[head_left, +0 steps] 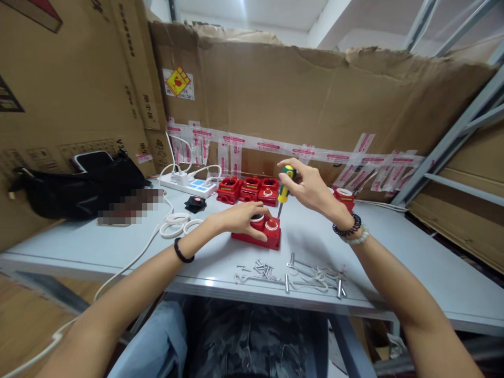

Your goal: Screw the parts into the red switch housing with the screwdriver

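Note:
A red plastic box with a round red button lies on the grey table in front of me. My left hand rests on top of its left part and holds it down. My right hand grips a screwdriver with a yellow and green handle upright, its tip down on the box beside the button. A row of three more red boxes stands behind, near the cardboard wall.
Several metal screws and pins lie loose near the table's front edge. A white power strip with cables, white rings, a small black part and a black bag are at the left. Another red box sits behind my right wrist.

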Demonstrator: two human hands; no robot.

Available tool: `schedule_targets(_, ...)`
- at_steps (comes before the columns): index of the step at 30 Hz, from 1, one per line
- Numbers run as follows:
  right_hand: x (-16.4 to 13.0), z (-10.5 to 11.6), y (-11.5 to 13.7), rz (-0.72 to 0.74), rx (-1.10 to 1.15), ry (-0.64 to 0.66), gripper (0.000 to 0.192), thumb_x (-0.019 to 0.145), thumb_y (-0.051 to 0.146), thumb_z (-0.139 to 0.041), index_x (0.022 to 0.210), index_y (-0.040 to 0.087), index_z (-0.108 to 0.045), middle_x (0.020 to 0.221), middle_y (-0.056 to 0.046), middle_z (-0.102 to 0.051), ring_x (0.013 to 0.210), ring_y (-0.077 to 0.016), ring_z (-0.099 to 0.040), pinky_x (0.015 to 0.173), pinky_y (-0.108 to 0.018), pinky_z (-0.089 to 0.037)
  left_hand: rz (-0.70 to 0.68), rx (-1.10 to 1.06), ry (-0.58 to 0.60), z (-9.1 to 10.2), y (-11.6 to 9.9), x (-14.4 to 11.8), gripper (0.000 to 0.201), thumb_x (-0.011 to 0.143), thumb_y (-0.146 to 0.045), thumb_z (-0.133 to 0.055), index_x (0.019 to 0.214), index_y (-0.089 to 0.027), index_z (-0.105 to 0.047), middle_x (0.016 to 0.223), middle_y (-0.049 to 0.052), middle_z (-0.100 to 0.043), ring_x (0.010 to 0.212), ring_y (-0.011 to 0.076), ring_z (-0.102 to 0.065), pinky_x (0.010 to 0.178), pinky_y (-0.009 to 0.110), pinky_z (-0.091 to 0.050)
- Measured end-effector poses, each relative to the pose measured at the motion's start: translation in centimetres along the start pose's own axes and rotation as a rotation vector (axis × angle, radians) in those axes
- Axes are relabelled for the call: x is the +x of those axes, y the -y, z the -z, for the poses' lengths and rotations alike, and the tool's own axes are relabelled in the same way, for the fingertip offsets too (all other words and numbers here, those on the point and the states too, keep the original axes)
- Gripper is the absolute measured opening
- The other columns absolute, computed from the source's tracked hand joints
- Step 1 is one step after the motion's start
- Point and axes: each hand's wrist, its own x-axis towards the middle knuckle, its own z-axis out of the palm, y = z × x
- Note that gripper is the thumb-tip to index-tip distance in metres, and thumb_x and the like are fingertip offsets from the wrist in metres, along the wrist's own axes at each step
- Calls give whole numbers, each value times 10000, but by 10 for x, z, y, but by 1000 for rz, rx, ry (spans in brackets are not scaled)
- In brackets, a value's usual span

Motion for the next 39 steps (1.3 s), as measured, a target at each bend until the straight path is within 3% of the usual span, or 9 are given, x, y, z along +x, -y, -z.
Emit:
schedule_targets(4, 0, 0, 0, -86, -228, -90, 354, 853, 515, -458, 902, 209, -628, 646, -18, -610, 595, -169, -529, 599, -283, -358, 11, -1, 0, -1, 1, 0, 533, 733, -598, -632, 1118, -236, -561, 1070, 59, -552, 955, 228, -552, 805, 295, -409)
schedule_targets(9, 1, 0, 0, 11, 8, 41, 294, 879, 321, -417, 1097, 205, -576, 821, -25, -659, 654, -146, -563, 629, -260, -386, 1, -13, -10, -2, 2, 0, 542, 728, -603, -634, 1122, -237, -564, 1065, 55, -556, 955, 225, -557, 820, 295, -408)
schedule_targets(14, -1, 1, 2, -111, -269, -67, 366, 855, 517, -444, 951, 207, -614, 649, -25, -606, 585, -173, -522, 588, -289, -345, 14, -6, -4, -1, 2, 0, 551, 722, -616, -631, 1113, -233, -563, 1061, 58, -553, 960, 232, -553, 820, 302, -409)
schedule_targets(20, 0, 8, -2, 31, 9, 173, 334, 822, 297, -506, 1141, 201, -493, 871, -32, -641, 643, -138, -547, 612, -253, -390, 9, -10, 0, 0, 1, 0, 541, 729, -614, -626, 1107, -232, -563, 1060, 58, -555, 965, 229, -549, 820, 299, -409)
schedule_targets(26, 0, 6, 1, -110, -329, 28, 337, 857, 478, -472, 1003, 190, -570, 649, -36, -605, 587, -195, -540, 582, -300, -352, 23, -5, 5, -1, 1, 0, 561, 726, -620, -623, 1125, -230, -556, 1060, 64, -549, 961, 232, -545, 817, 304, -411)
schedule_targets(31, 1, 11, 0, 28, -18, 186, 331, 857, 292, -470, 1174, 203, -496, 894, -43, -659, 681, -156, -572, 629, -271, -390, 2, -15, -6, -1, 1, 0, 551, 729, -624, -618, 1111, -229, -569, 1044, 59, -553, 942, 223, -549, 822, 304, -406)
schedule_targets(33, 1, 11, 1, 8, -81, 133, 252, 845, 371, -517, 1026, 201, -565, 794, -29, -647, 636, -153, -551, 601, -269, -372, 13, -13, -1, 0, 0, 0, 554, 728, -624, -618, 1111, -227, -570, 1043, 60, -554, 937, 223, -550, 819, 305, -408)
schedule_targets(36, -1, 7, 5, -117, -319, -14, 372, 849, 543, -471, 846, 192, -593, 622, -34, -593, 573, -177, -522, 564, -289, -328, 20, -16, 0, 1, -1, 0, 553, 728, -615, -623, 1123, -232, -566, 1050, 61, -555, 937, 222, -550, 818, 303, -409)
schedule_targets(39, -1, 6, 5, -121, -283, 11, 368, 904, 471, -375, 1005, 187, -585, 718, -60, -639, 628, -195, -557, 586, -296, -343, 8, -20, -1, 1, -1, 0, 544, 736, -611, -618, 1124, -231, -570, 1050, 61, -555, 935, 221, -551, 814, 302, -409)
